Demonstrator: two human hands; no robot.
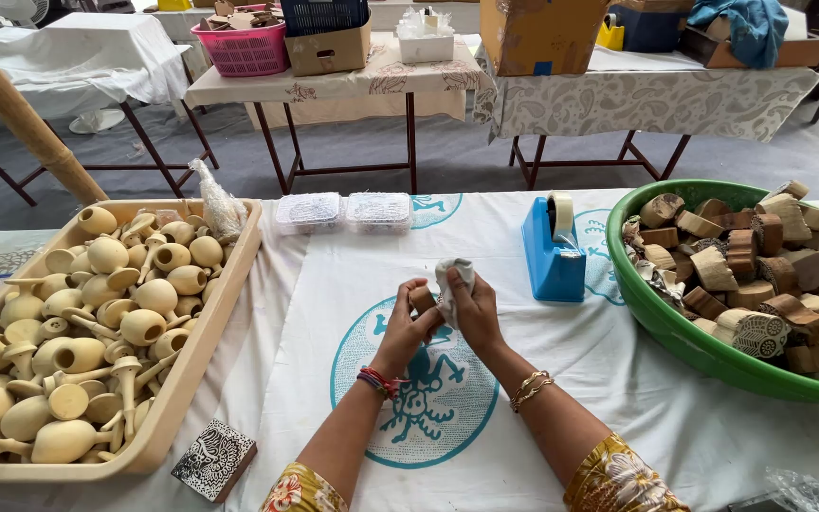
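White cloth (454, 282) in right hand (474, 313), blue dispenser (552, 258)

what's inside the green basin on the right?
The green basin holds a heap of carved wooden blocks, brown and tan, some showing patterned faces, plus scraps of crumpled clear plastic near its left wall. The lower layers and the bottom are covered by the pile.

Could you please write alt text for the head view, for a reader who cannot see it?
Two bare hands meet over a white printed tablecloth: the left hand holds a small brown wooden block while the right hand presses a crumpled white cloth to it. A beige tray of wooden gourd-shaped pieces sits left, a green basin of carved wooden blocks right.
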